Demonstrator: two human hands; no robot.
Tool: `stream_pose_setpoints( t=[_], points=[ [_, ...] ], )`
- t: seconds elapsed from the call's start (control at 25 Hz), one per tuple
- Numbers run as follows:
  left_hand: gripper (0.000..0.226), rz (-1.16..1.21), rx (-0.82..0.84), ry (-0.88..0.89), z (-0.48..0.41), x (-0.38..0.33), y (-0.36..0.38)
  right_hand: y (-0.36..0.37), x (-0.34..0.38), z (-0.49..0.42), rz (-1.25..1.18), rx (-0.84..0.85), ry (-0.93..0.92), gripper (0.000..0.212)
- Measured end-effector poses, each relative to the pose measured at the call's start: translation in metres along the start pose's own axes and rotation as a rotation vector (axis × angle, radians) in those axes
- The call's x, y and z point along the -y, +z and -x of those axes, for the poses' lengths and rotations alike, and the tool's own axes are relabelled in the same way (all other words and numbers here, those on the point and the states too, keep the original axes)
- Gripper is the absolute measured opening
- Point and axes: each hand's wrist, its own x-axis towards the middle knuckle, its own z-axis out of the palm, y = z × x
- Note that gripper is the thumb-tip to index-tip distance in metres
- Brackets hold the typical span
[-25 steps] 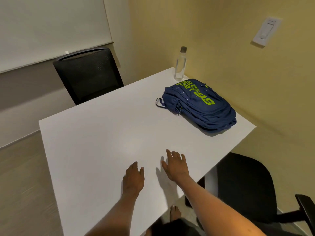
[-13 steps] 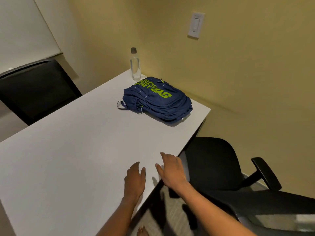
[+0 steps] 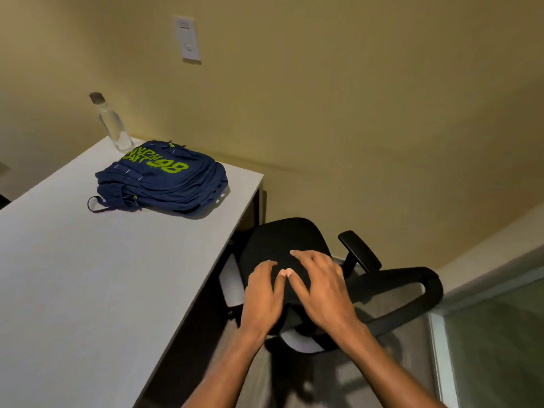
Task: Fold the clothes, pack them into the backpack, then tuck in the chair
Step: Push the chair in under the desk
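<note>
**While the chair stands askew, a push may swing it**

Since both your hands are loose and empty, left hand (image 3: 262, 293) and right hand (image 3: 321, 287) spread side by side over the seat of the black office chair (image 3: 282, 240), you have no firm hold; whether they touch it I cannot tell. Push there and the chair will likely swivel, driving its armrest (image 3: 359, 250) against the edge of the surface (image 3: 88, 275). Take the backrest (image 3: 412, 275) instead. No clothes show. The blue backpack (image 3: 164, 178) lies flat at the far corner, just beside the water bottle (image 3: 113, 125), which a hard knock could topple.
</note>
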Motion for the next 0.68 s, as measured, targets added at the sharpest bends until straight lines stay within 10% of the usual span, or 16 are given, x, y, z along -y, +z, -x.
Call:
stream_pose_setpoints(
  t=[0.68],
  points=[
    [0.090,-0.691,0.383,-0.079,0.027,-0.059,0.102,-0.048,-0.195,0.012,0.391,0.161,0.277,0.067]
  ],
)
